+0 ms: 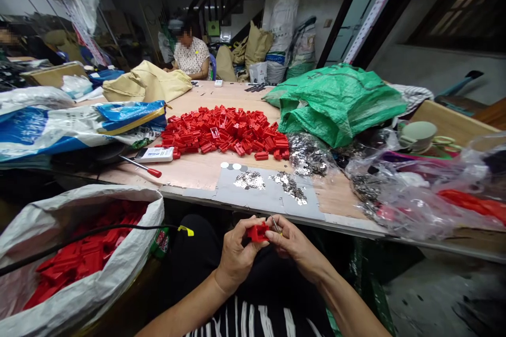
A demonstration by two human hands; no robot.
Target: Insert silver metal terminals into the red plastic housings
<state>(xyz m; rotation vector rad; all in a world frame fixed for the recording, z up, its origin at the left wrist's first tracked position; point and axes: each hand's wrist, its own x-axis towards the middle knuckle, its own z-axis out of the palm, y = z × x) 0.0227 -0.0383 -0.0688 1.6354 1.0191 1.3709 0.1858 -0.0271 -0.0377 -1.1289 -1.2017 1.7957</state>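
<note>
Above my lap, my left hand (237,253) pinches a small red plastic part (256,232) between thumb and fingers. My right hand (297,246) is closed around a thin metal rod-like tool (274,223), and its thumb touches the right side of the red part. The far end of the tool is hidden by the fingers. Just past my hands, a grey mat (229,192) at the table's edge carries two spreads of small flat metal pieces (250,180). Behind it lies a large heap of similar red parts (221,129).
An open white sack (152,210) with red parts stands at my left. A screwdriver (144,167) and a white box (155,154) lie on the table (190,175). Green sacking (336,95) and clear plastic bags (419,210) sit right. A person (192,55) sits across.
</note>
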